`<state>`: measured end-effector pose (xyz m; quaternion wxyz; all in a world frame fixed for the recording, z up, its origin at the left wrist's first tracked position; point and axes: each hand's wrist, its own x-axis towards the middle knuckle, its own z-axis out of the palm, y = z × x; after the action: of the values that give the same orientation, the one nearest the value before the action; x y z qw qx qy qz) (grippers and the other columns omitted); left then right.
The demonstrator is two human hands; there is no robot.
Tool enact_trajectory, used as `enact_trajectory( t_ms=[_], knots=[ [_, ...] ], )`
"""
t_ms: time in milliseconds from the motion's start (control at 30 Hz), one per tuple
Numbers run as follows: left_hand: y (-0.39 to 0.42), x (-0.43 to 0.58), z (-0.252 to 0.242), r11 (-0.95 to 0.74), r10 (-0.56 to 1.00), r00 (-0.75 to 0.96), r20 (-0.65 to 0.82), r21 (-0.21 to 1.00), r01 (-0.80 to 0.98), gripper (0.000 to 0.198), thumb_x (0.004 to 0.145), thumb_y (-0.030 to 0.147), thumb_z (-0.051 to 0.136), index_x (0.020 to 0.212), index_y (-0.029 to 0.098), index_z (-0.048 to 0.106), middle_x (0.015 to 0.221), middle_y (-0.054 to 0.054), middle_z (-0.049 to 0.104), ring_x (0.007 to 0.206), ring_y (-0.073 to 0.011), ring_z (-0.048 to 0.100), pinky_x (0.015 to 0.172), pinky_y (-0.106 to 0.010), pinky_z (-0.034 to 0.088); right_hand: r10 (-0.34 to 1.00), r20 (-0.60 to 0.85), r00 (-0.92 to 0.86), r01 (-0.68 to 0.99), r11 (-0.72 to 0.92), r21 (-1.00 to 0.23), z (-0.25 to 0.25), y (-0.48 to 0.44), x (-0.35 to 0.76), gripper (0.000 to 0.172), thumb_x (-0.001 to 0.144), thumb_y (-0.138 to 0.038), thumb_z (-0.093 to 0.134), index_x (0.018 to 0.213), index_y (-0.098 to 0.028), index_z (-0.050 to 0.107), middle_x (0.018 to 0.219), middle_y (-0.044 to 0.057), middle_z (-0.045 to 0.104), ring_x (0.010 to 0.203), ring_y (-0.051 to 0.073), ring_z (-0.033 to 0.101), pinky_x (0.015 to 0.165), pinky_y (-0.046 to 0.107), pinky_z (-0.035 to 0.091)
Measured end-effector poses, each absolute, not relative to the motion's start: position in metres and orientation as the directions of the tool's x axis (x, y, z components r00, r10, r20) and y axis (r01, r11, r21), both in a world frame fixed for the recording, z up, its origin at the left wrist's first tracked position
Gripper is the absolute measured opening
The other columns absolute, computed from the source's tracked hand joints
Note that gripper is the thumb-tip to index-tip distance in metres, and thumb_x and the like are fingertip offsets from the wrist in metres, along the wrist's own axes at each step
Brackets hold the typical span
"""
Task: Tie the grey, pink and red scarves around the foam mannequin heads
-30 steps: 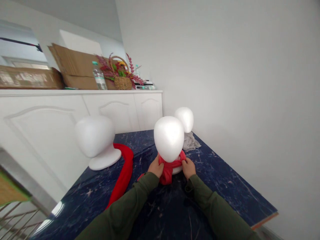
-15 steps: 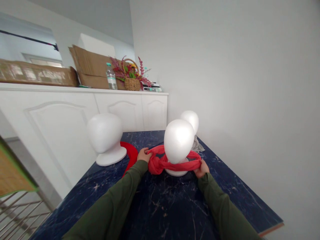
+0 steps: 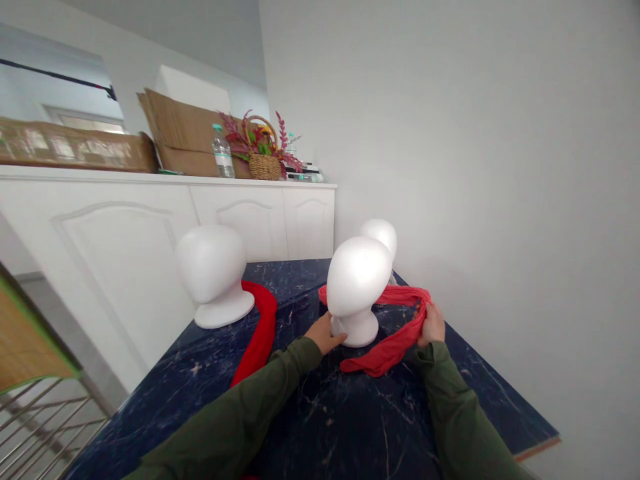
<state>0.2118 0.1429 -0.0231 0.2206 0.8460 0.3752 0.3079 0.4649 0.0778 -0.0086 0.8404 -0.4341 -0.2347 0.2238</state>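
A white foam head (image 3: 357, 280) stands in the middle of the dark blue marble table (image 3: 340, 427). My left hand (image 3: 325, 333) rests against its base, fingers curled on the neck. My right hand (image 3: 433, 325) is closed on a red scarf (image 3: 395, 340) to the right of the head. The scarf runs from behind the head round to my right hand, and its loose end lies on the table in front.
Another white foam head (image 3: 213, 270) stands to the left with a second red scarf (image 3: 257, 333) beside it. A third foam head (image 3: 383, 235) stands behind. White cabinets (image 3: 150, 227) along the left carry cardboard boxes, a water bottle (image 3: 221, 152) and a flower basket (image 3: 263, 157). A wall is close on the right.
The scarf has come off the front of the foam head's neck. My right hand pulled it out to the right. My left hand let go of it and moved onto the head's base.
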Motion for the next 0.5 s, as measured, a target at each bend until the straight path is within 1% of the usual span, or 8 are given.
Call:
enact_trajectory(
  t_ms=[100, 167, 267, 333, 400, 433, 467, 500],
  knots=[
    [0.137, 0.215, -0.03, -0.604, 0.784, 0.536, 0.313, 0.585, 0.541, 0.064, 0.061, 0.034, 0.058, 0.116, 0.007, 0.04, 0.116, -0.017, 0.049, 0.108, -0.0277, 0.044, 0.094, -0.038, 0.032, 0.449, 0.227, 0.864, -0.087, 0.578, -0.811, 0.005, 0.051, 0.462, 0.02, 0.065, -0.028, 0.051, 0.081, -0.017, 0.056, 0.06, -0.006, 0.057, 0.05, 0.008, 0.049, 0.052, 0.02, 0.042],
    [0.132, 0.216, -0.029, -0.59, 0.795, 0.53, 0.296, 0.584, 0.558, 0.064, 0.061, 0.033, 0.057, 0.117, 0.009, 0.039, 0.119, -0.016, 0.046, 0.111, -0.0277, 0.041, 0.096, -0.038, 0.029, 0.413, 0.258, 0.874, -0.035, 0.582, -0.813, 0.013, 0.023, 0.456, 0.02, 0.065, -0.029, 0.054, 0.081, -0.017, 0.058, 0.066, -0.004, 0.06, 0.056, 0.009, 0.053, 0.057, 0.021, 0.043],
    [0.116, 0.217, -0.018, -0.538, 0.826, 0.512, 0.236, 0.6, 0.591, 0.059, 0.061, 0.035, 0.055, 0.113, 0.009, 0.043, 0.116, -0.018, 0.048, 0.111, -0.03, 0.041, 0.095, -0.041, 0.028, 0.544, 0.268, 0.795, -0.056, 0.507, -0.86, 0.026, -0.027, 0.439, 0.026, 0.064, -0.031, 0.058, 0.087, -0.018, 0.059, 0.075, -0.001, 0.063, 0.064, 0.012, 0.057, 0.062, 0.023, 0.045],
    [0.099, 0.219, -0.008, -0.446, 0.846, 0.524, 0.101, 0.674, 0.59, 0.049, 0.067, 0.046, 0.047, 0.099, 0.01, 0.052, 0.104, -0.018, 0.056, 0.099, -0.031, 0.05, 0.087, -0.043, 0.034, 0.699, 0.228, 0.677, -0.099, 0.394, -0.914, 0.034, -0.06, 0.423, 0.034, 0.063, -0.032, 0.06, 0.095, -0.02, 0.059, 0.082, 0.003, 0.064, 0.069, 0.016, 0.058, 0.065, 0.027, 0.047],
    [0.08, 0.221, 0.002, -0.16, 0.749, 0.618, -0.238, 0.841, 0.517, 0.058, 0.07, 0.061, 0.031, 0.086, 0.011, 0.056, 0.091, -0.017, 0.06, 0.084, -0.0294, 0.057, 0.076, -0.043, 0.04, 0.841, 0.195, 0.505, -0.071, 0.266, -0.961, 0.042, -0.088, 0.404, 0.037, 0.065, -0.035, 0.058, 0.101, -0.024, 0.057, 0.091, 0.006, 0.063, 0.075, 0.019, 0.059, 0.069, 0.032, 0.048],
    [0.07, 0.222, 0.006, 0.06, 0.587, 0.702, -0.402, 0.887, 0.458, 0.065, 0.068, 0.067, 0.023, 0.083, 0.012, 0.055, 0.088, -0.016, 0.061, 0.078, -0.028, 0.058, 0.07, -0.042, 0.042, 0.898, 0.196, 0.393, -0.003, 0.215, -0.977, 0.045, -0.099, 0.394, 0.036, 0.066, -0.036, 0.057, 0.1, -0.026, 0.058, 0.094, 0.006, 0.062, 0.078, 0.021, 0.059, 0.071, 0.035, 0.047],
    [0.062, 0.224, 0.01, 0.295, 0.375, 0.785, -0.493, 0.866, 0.403, 0.071, 0.065, 0.072, 0.019, 0.083, 0.012, 0.054, 0.087, -0.016, 0.061, 0.074, -0.0264, 0.059, 0.066, -0.041, 0.043, 0.946, 0.205, 0.251, 0.102, 0.185, -0.978, 0.046, -0.107, 0.384, 0.033, 0.066, -0.038, 0.056, 0.098, -0.029, 0.059, 0.095, 0.006, 0.062, 0.082, 0.022, 0.059, 0.074, 0.036, 0.046],
    [0.054, 0.225, 0.014, 0.49, 0.184, 0.847, -0.498, 0.794, 0.36, 0.074, 0.062, 0.075, 0.02, 0.085, 0.013, 0.053, 0.086, -0.015, 0.061, 0.071, -0.0251, 0.059, 0.064, -0.04, 0.043, 0.974, 0.206, 0.093, 0.218, 0.182, -0.959, 0.046, -0.113, 0.374, 0.03, 0.065, -0.039, 0.055, 0.094, -0.032, 0.061, 0.094, 0.005, 0.062, 0.085, 0.023, 0.058, 0.075, 0.037, 0.046]
  ],
)
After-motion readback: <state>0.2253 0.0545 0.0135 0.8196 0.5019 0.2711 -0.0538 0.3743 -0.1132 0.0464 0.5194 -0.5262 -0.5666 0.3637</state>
